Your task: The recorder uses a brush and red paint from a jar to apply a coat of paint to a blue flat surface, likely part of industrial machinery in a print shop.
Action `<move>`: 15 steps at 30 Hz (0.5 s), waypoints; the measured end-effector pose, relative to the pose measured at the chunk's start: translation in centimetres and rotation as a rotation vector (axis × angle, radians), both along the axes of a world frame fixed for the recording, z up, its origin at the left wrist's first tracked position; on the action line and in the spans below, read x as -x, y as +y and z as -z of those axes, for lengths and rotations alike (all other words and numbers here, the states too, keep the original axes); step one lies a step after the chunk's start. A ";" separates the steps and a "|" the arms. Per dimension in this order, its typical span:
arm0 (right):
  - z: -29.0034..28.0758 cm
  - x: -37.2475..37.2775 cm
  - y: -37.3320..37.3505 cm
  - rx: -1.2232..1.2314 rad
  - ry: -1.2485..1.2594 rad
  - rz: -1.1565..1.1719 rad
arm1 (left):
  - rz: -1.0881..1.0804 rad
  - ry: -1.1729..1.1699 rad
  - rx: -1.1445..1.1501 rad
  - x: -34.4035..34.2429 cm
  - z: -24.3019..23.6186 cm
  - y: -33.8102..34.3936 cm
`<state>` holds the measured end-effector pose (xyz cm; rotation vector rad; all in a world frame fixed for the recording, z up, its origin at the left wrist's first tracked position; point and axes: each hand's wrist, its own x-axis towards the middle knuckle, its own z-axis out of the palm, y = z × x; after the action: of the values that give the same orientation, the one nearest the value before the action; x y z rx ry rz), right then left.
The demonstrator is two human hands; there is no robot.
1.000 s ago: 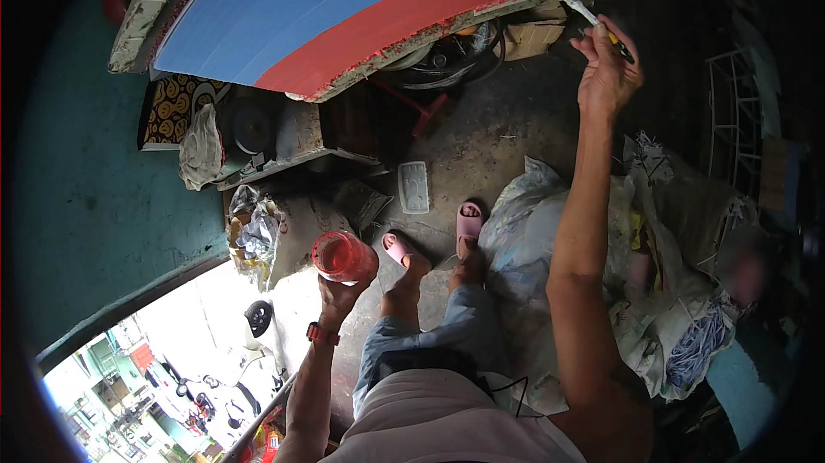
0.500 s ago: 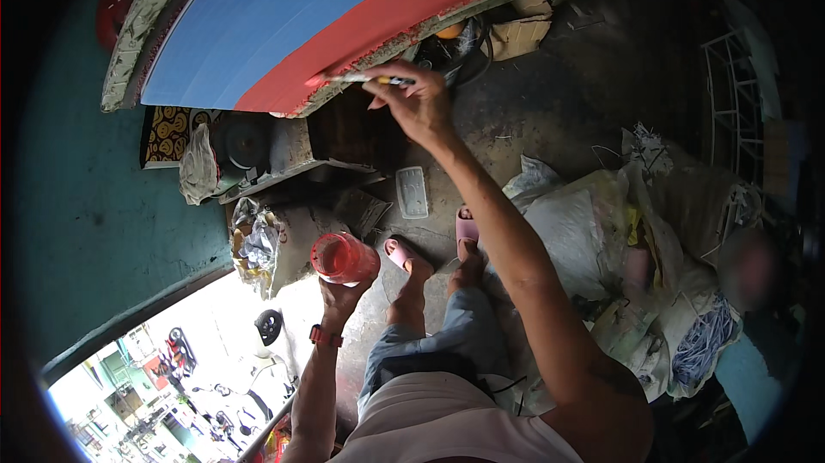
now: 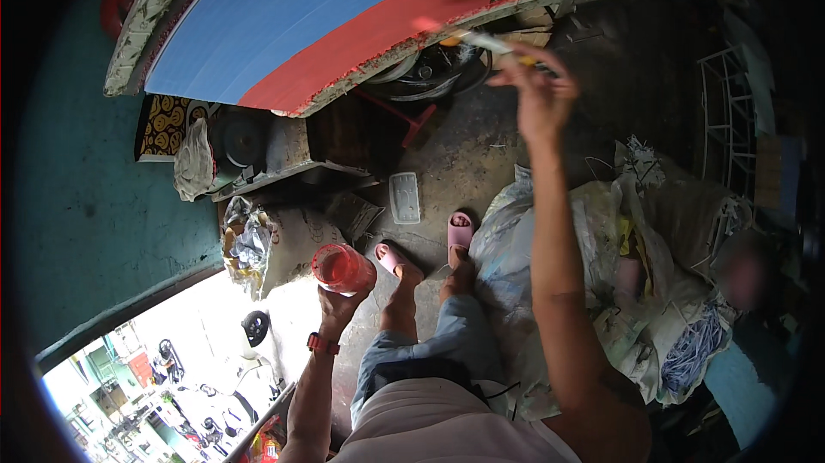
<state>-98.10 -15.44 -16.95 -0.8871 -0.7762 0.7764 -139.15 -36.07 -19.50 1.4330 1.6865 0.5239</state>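
My right hand [image 3: 543, 93] is closed around a paintbrush [image 3: 483, 41], which points left and is slightly blurred. Its red-coated tip is over the red band [image 3: 369, 31] along the near edge of a large board; whether the bristles touch the surface I cannot tell. Blue [image 3: 318, 7] covers the board beyond the band. Low on the left, my left hand [image 3: 341, 308] grips a clear jar [image 3: 344, 268] smeared with red paint inside, its mouth facing up.
Red drips line the rough bench edge [image 3: 361, 76] under the board. A clear plastic container [image 3: 405, 198] lies on the floor by my pink slippers [image 3: 461, 229]. Stuffed sacks [image 3: 507, 244] crowd the right. At left are a teal wall [image 3: 103, 205] and a bright opening.
My right hand has swung right with the brush, its tip moving from the band's left part towards its right end. My left hand still holds the jar in nearly the same place.
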 end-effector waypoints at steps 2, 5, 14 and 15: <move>-0.7 5.5 -0.1 -0.015 -0.021 -0.269 | -0.023 -0.015 0.038 -0.6 -0.1 0.3; -0.8 9.9 1.6 -0.095 -0.141 -0.357 | -0.015 -0.026 -0.006 -1.3 -0.5 1.0; 0.5 -7.3 2.8 -0.066 0.022 0.267 | -0.073 -0.025 -0.004 0.1 -0.4 0.5; 0.2 -8.0 2.4 -0.009 0.091 0.339 | -0.087 -0.030 0.014 0.2 -0.3 0.3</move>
<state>-90.10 -13.03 -17.19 -0.9389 -0.5295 0.5091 -139.39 -35.74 -19.17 1.3403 1.7313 0.5781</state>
